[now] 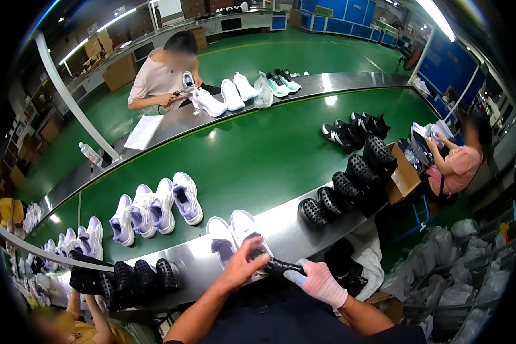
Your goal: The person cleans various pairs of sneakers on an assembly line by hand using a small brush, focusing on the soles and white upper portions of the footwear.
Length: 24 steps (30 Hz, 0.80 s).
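Close in front of me, a black perforated shoe tree lies between my two hands. My left hand, bare, is curled at its left end, thumb and fingers around it. On its right end is closed my right hand, in a striped pink and grey glove with pale fingertips. A pair of white and lavender sneakers stands on the metal ledge just beyond my left hand, which partly hides them. Several more black perforated shoe trees line the ledge to the right, and others stand to the left.
A green conveyor belt carries white and lavender sneakers and black-and-white shoes. Across it, a person handles a shoe. At right, another person works beside a cardboard box. Lower left, a person's arms reach up.
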### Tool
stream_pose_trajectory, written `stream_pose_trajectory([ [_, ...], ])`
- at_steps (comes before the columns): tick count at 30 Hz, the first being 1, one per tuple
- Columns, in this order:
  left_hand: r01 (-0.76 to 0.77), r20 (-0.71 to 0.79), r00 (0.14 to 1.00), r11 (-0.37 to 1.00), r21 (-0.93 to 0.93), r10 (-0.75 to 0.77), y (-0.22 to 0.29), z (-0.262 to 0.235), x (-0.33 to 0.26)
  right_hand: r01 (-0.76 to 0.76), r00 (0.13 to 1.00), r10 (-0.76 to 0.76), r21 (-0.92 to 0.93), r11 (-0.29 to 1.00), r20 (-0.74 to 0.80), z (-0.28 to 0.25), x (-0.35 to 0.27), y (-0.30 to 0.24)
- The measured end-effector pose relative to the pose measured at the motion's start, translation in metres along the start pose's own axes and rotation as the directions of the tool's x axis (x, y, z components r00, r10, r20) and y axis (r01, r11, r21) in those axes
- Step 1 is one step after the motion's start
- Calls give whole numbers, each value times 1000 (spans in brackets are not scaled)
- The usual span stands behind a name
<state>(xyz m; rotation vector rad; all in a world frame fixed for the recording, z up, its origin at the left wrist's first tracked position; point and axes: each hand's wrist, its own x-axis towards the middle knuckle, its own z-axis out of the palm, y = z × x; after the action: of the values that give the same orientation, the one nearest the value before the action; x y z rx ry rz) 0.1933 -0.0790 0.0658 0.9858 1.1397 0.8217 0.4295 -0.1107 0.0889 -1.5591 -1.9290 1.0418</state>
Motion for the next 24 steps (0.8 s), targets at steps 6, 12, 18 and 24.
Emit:
stream_pose_trajectory([
  [6,-115,-34,908,326,938,417,-20,-24,55,-132,959,199,-303,944,201,27,49,-10],
  [12,-358,232,897,311,880,377,-32,1,102,-30,999,47,-460,887,26,94,98,28],
  [18,82,-191,980,784,615,48,-47,9,67,-197,969,119,-382,903,-217,89,85,60],
  [24,172,-465,855,722,671,229,-83,22,92,-362,917,398,-400,842,7,89,126,61],
])
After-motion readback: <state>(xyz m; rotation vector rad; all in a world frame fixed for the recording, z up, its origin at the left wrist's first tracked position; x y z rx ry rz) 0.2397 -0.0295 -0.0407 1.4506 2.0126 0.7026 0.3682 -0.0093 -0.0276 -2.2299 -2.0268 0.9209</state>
